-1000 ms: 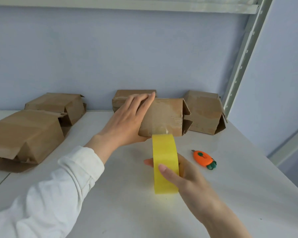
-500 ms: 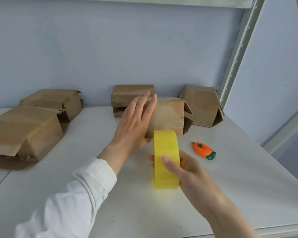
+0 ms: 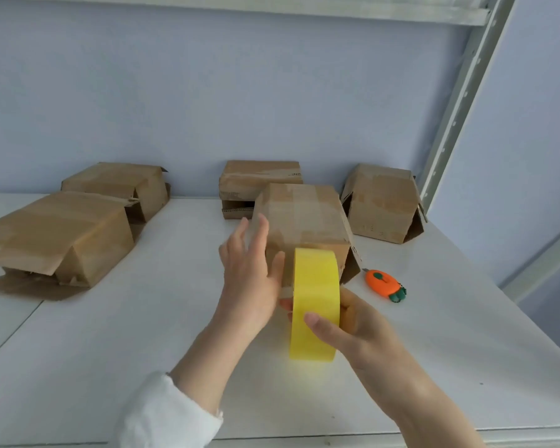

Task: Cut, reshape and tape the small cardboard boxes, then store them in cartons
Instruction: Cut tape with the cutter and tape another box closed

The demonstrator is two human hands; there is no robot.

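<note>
A small brown cardboard box [image 3: 304,218] stands in the middle of the white table. My left hand [image 3: 249,273] lies flat against its left side with straight fingers. Just in front of the box, my right hand [image 3: 353,328] grips a yellow tape roll [image 3: 316,302] held on edge, thumb across its outer face. The roll hides the box's lower front face. An orange carrot-shaped cutter [image 3: 383,284] lies on the table to the right of the box.
Two more small boxes stand at the back wall, one centre [image 3: 259,177] and one right [image 3: 382,202]. Two larger brown boxes [image 3: 59,234] [image 3: 120,184] with loose flaps sit at the left. A metal shelf post [image 3: 456,101] rises at the right; the table's front edge [image 3: 304,439] is near.
My left hand slid from the top of the box down to its left side. The roll in my right hand came up against the box's front. The view tilted down.
</note>
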